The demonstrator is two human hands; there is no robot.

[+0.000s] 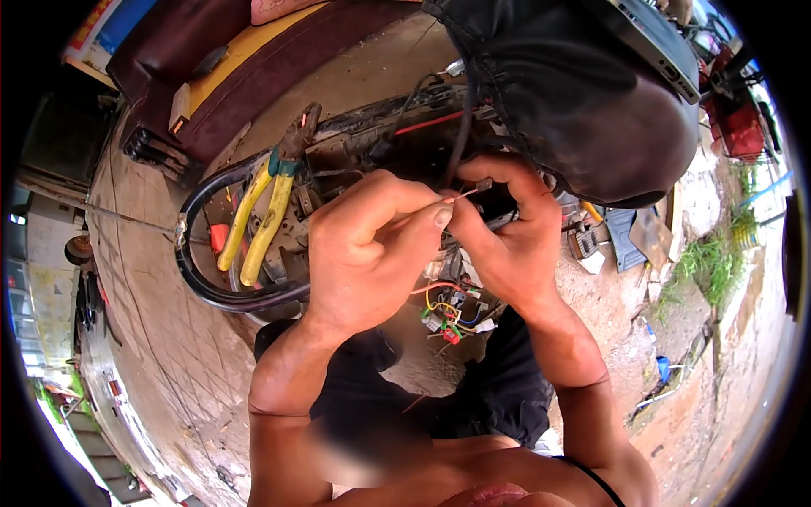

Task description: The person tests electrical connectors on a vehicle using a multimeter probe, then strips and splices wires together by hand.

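Head view shows both hands close together over a cluttered metal frame, busy with a thin pinkish-orange wire [463,196]. The left hand [372,245] pinches this wire between thumb and index fingertip. On its other side, the right hand [519,237] has its index finger curled above and its thumb below, near the left thumb; whether it grips the wire I cannot tell. A small dark tip [484,185] on the wire sits between that finger and thumb.

Left of the left hand are large cutters with yellow handles and green collars [274,198], beside a curved black tube [187,245] that loops around their handles. Just below the hands lies a tangle of multicoloured wires with small plastic connectors [452,321]. Above and right of the right hand is a smooth black padded seat [583,101].
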